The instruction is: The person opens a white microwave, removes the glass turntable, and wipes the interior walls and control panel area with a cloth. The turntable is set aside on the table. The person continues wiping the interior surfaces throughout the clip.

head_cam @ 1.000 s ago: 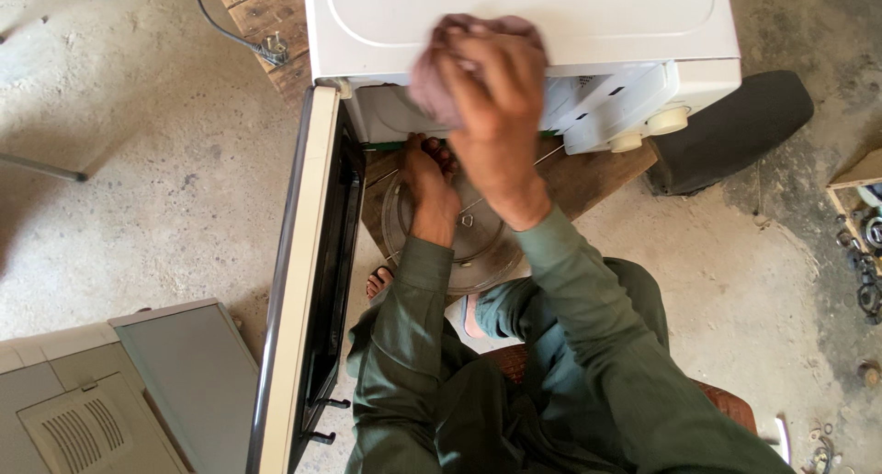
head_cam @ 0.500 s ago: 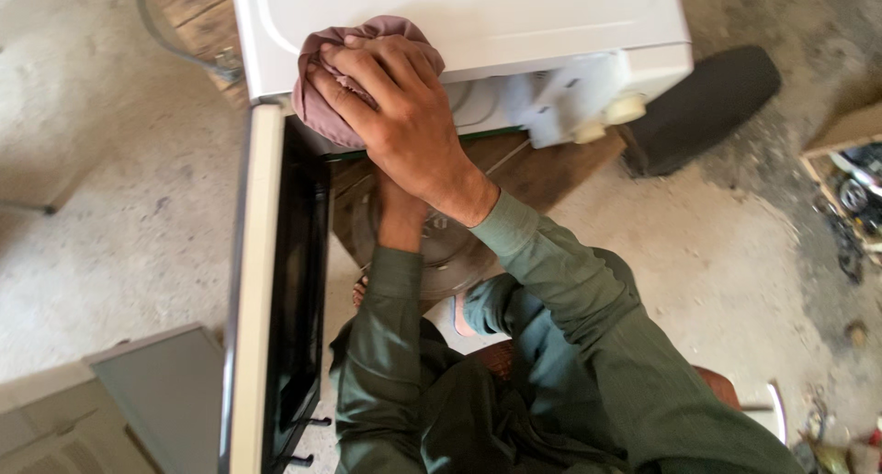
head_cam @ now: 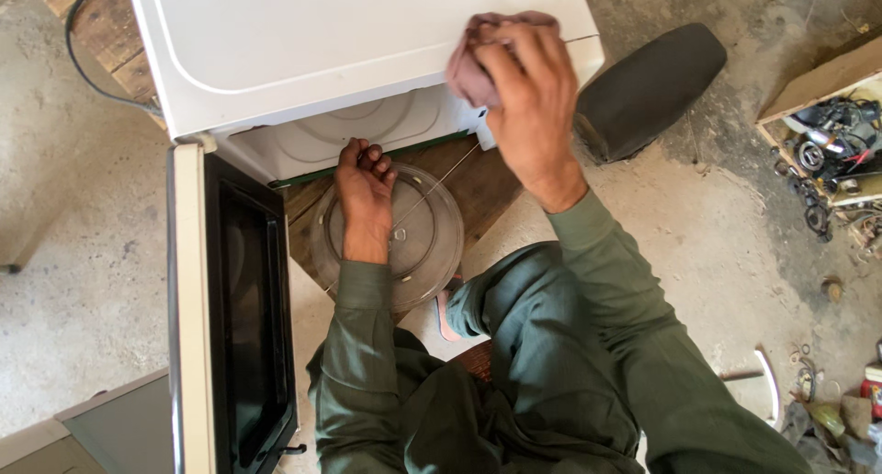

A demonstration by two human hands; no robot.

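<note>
A white microwave oven (head_cam: 322, 51) stands on a wooden board, its door (head_cam: 234, 318) swung open toward me on the left. My right hand (head_cam: 528, 97) grips a crumpled pink cloth (head_cam: 478, 56) pressed against the oven's top right front edge. My left hand (head_cam: 365, 194) rests with curled fingers at the lower lip of the oven's opening, over a round glass turntable plate (head_cam: 423, 244) that lies on the board in front of the oven.
A black cushion-like seat (head_cam: 648, 88) lies right of the oven. A wooden box of small metal parts (head_cam: 831, 139) sits at the far right. A black cable (head_cam: 83, 61) runs at upper left. A grey panel (head_cam: 110, 433) lies at lower left on concrete floor.
My right hand with the cloth has slid from the left part of the oven's front edge to its right corner. The left hand has stayed by the glass plate.
</note>
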